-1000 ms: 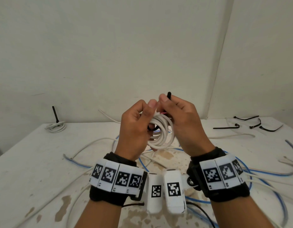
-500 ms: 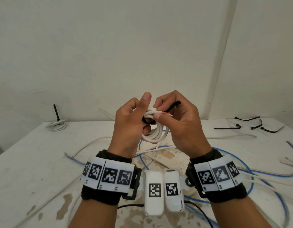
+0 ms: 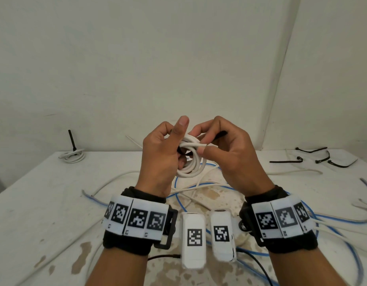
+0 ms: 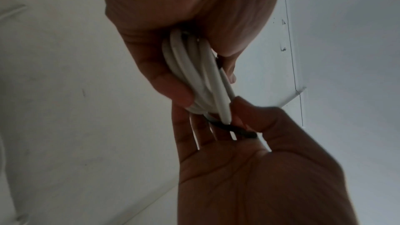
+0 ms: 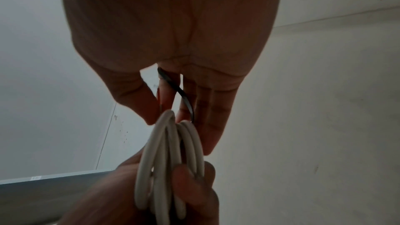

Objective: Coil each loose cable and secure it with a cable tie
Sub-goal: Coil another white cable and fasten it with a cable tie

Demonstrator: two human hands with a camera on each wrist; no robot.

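Both hands up in front of the chest, above the table (image 3: pixel 44 203). Left hand (image 3: pixel 158 159) grips the white cable coil (image 3: pixel 191 168), fingers curled through the loops, thumb sticking up. Right hand (image 3: pixel 226 153) pinches the top of the coil with thumb and forefinger, and the black cable tie (image 3: pixel 219 134) runs through its fingers, free end pointing up and to the right.

Coil hangs roughly vertical, loops stacked flat side by side, opening facing the person. Cut cable end lies across the top, pointing right.

Handling guess: coil is light and springy, smooth jacket, so loops will fan out if the grip eases. Best hold is across the whole bundle right beside the tie. The tie looks thin, flexible and a bit slick; pull along its length, not sideways. Can't tell if its tail is through the head yet.

Loose white and blue cables (image 3: pixel 199 195) lie on the table below, spare ties (image 3: pixel 285 161) far right, one finished coil (image 3: pixel 72 156) far left.
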